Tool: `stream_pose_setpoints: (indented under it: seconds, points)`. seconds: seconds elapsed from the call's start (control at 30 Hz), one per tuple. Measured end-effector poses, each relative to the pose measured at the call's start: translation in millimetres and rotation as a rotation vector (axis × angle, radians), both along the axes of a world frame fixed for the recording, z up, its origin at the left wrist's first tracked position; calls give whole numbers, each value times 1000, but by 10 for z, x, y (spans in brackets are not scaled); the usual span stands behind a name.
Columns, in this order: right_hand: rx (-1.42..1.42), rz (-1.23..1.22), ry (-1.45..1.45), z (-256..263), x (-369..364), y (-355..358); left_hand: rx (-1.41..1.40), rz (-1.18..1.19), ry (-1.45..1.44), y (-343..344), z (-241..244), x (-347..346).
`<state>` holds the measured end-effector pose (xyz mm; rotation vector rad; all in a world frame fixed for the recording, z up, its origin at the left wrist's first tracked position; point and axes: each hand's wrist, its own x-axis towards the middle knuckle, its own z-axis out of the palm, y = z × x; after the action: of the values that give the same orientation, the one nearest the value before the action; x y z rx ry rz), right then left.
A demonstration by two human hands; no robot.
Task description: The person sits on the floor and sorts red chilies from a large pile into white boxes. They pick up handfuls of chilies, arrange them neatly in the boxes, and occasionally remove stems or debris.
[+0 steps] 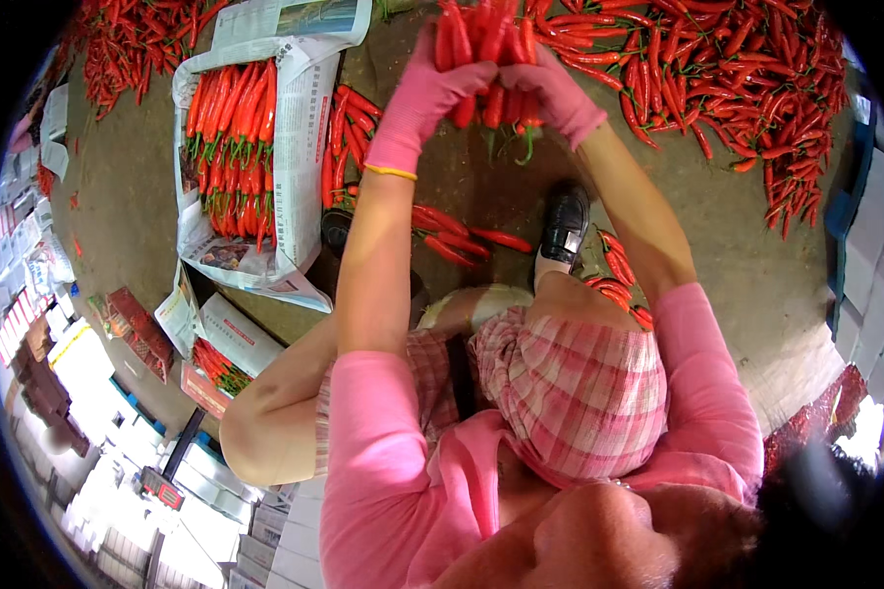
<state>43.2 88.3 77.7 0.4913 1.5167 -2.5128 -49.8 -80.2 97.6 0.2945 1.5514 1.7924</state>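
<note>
A bunch of red chili peppers is held up between my two hands at the top of the view. My left hand, in a pink knit glove with a yellow cuff edge, grips the bunch from the left. On the other side, my right hand wears a matching pink glove and closes around the same peppers. Several tips and green stems hang below the thumbs. Left of my forearm stands a newspaper-lined box, with chili peppers laid in neat rows inside it.
A large heap of red chilies covers the floor at upper right; another pile lies at upper left. Loose peppers lie near my shoes. A second lined box sits by my left knee. White boxes line the right edge.
</note>
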Motion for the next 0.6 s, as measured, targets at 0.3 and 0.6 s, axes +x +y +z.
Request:
stream_pose_setpoints:
  seconds: [0.3, 0.6]
  points:
    - [-137, -116, -299, -1123, 1098, 122, -66, 111, -457, 114, -759, 1243]
    - [6, -88, -42, 58, 502, 267, -182, -153, -127, 322, 154, 322]
